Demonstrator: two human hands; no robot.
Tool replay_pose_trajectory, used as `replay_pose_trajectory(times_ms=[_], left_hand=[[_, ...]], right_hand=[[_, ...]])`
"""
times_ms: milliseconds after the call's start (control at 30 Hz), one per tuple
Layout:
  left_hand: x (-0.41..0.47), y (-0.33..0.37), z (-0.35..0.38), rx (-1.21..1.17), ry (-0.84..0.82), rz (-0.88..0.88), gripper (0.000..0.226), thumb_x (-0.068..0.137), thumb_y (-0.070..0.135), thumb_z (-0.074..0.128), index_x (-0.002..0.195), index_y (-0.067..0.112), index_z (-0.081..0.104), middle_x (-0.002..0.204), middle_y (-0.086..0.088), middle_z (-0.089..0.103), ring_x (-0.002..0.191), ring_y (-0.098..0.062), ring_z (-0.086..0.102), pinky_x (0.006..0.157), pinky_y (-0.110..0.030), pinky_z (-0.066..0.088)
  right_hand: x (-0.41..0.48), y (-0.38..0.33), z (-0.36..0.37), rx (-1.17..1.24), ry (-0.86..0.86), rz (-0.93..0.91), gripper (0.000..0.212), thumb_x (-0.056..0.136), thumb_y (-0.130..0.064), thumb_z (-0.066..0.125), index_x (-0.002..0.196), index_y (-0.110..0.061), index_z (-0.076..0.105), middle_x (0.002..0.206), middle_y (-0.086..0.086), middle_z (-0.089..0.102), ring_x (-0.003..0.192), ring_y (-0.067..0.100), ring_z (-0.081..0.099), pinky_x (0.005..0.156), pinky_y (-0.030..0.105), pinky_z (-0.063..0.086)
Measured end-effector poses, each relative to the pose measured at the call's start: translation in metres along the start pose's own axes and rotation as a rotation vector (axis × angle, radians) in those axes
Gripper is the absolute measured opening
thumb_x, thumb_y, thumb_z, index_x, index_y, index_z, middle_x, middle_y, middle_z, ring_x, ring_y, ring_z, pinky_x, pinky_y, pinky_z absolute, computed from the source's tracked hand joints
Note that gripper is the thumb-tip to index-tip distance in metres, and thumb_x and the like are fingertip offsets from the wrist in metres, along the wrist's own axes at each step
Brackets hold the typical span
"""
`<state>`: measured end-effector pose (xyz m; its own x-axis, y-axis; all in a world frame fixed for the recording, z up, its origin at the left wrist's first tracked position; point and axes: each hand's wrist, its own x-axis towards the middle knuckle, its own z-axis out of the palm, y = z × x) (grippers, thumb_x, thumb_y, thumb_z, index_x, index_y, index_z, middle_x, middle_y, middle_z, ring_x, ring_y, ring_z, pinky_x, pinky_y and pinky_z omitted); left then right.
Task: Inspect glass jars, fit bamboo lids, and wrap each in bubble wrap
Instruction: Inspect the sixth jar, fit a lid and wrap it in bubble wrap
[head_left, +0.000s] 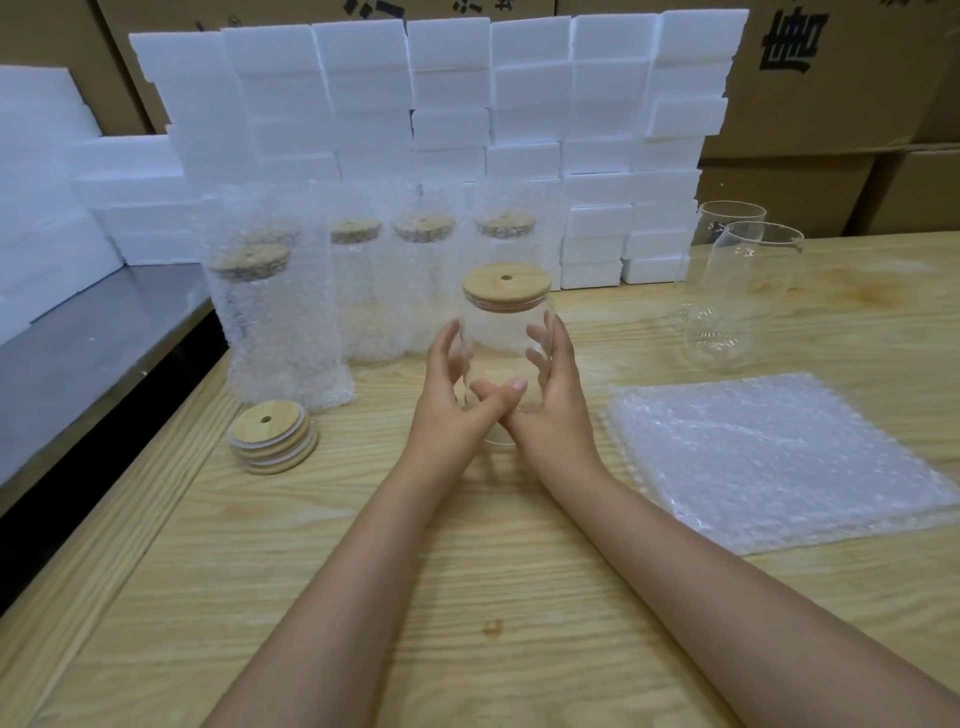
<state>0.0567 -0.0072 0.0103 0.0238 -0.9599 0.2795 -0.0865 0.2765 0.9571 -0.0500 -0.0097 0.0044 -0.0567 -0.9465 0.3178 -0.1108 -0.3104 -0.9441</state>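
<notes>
Inspecting a lidded glass jar (498, 332) at mid-table
The left hand (447, 395) and right hand (553, 400) are gripping its sides, fingers curled round. Tilting could be loosening the bamboo lid (506, 285), or smooth glass slipping before reaching the bubble wrap sheets (769, 457) on the right.

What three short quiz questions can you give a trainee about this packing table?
1. True or false: the jar held between the left hand and the right hand already carries a bamboo lid.
2. Where do the bubble wrap sheets lie? A: to the left of the hands. B: to the right of the hands. C: under the held jar.
3. How many open jars without lids stand at the far right of the table?
Key: 1 true; 2 B; 3 two.
</notes>
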Motion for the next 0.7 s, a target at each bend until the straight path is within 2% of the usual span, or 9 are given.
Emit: replay_pose_trajectory(times_ms=[67,133,167,233,333,400,467,567,700], left_hand=[[0.0,-0.006,-0.002,-0.007,0.024,-0.047,0.075,0.08,0.025,0.077,0.143,0.028,0.036,0.139,-0.002,0.049,0.128,-0.013,0.048,0.104,-0.038,0.045],[0.0,-0.01,-0.003,0.013,0.046,-0.044,0.07,0.081,0.026,0.075,0.142,0.029,0.039,0.134,0.002,0.052,0.125,-0.014,0.051,0.102,-0.037,0.046],[0.0,-0.011,-0.004,0.018,0.057,-0.041,0.07,0.081,0.028,0.075,0.141,0.03,0.039,0.133,0.003,0.052,0.124,-0.013,0.051,0.103,-0.037,0.046],[0.0,-0.012,-0.006,0.025,0.076,-0.039,0.074,0.078,0.035,0.076,0.142,0.033,0.037,0.134,0.006,0.052,0.124,-0.01,0.051,0.105,-0.038,0.044],[0.0,-0.012,-0.006,0.052,0.059,-0.054,0.089,0.071,0.051,0.071,0.147,0.033,0.029,0.143,0.008,0.046,0.13,-0.008,0.045,0.111,-0.04,0.038],[0.001,-0.012,-0.005,0.05,0.03,-0.063,0.091,0.076,0.048,0.069,0.152,0.033,0.021,0.151,0.007,0.038,0.137,-0.008,0.037,0.115,-0.04,0.033],[0.003,-0.013,-0.005,0.054,0.006,-0.066,0.094,0.078,0.049,0.065,0.154,0.033,0.012,0.156,0.006,0.031,0.142,-0.008,0.03,0.117,-0.039,0.028],[0.006,-0.015,-0.005,0.076,0.012,-0.064,0.086,0.088,0.043,0.061,0.154,0.032,0.007,0.158,0.003,0.026,0.143,-0.007,0.026,0.118,-0.034,0.025],[0.01,-0.019,-0.005,0.093,0.049,-0.059,0.078,0.093,0.037,0.057,0.154,0.031,0.009,0.157,-0.001,0.029,0.143,-0.01,0.028,0.115,-0.031,0.027]], right_hand=[[-0.002,-0.006,-0.001,-0.063,-0.074,0.02,0.109,0.077,-0.017,0.078,0.152,-0.037,0.001,0.148,-0.019,0.025,0.137,-0.001,0.026,0.106,0.024,0.037],[-0.003,-0.016,-0.004,-0.174,-0.168,0.048,0.112,0.079,-0.016,0.075,0.152,-0.03,-0.01,0.157,-0.01,0.014,0.142,0.004,0.017,0.113,0.027,0.029],[-0.002,-0.025,-0.008,-0.22,-0.205,0.083,0.109,0.079,-0.019,0.073,0.153,-0.025,-0.007,0.159,-0.006,0.011,0.144,0.009,0.014,0.116,0.032,0.026],[0.008,-0.046,-0.021,-0.224,-0.224,0.179,0.098,0.07,-0.023,0.067,0.154,-0.017,0.017,0.157,0.001,0.023,0.14,0.016,0.028,0.107,0.032,0.036],[0.027,-0.072,-0.063,-0.488,-0.166,0.213,0.051,0.084,-0.013,0.06,0.134,-0.011,0.053,0.135,0.005,0.054,0.117,0.02,0.051,0.087,0.027,0.043],[0.041,-0.075,-0.098,-0.902,-0.114,0.205,0.018,0.09,-0.008,0.051,0.097,-0.006,0.067,0.102,0.012,0.065,0.101,0.029,0.058,0.077,0.031,0.046],[0.05,-0.066,-0.131,-1.266,-0.048,0.336,0.019,0.089,-0.006,0.046,0.071,-0.01,0.051,0.084,0.011,0.054,0.086,0.032,0.052,0.071,0.03,0.041],[0.051,-0.048,-0.167,-1.5,-0.005,0.656,0.011,0.09,-0.005,0.045,0.082,-0.012,0.049,0.096,0.009,0.048,0.091,0.031,0.046,0.08,0.036,0.035],[0.05,-0.026,-0.191,-1.582,0.038,0.775,0.013,0.088,-0.002,0.047,0.077,-0.007,0.052,0.082,0.01,0.049,0.083,0.029,0.05,0.079,0.035,0.035]])
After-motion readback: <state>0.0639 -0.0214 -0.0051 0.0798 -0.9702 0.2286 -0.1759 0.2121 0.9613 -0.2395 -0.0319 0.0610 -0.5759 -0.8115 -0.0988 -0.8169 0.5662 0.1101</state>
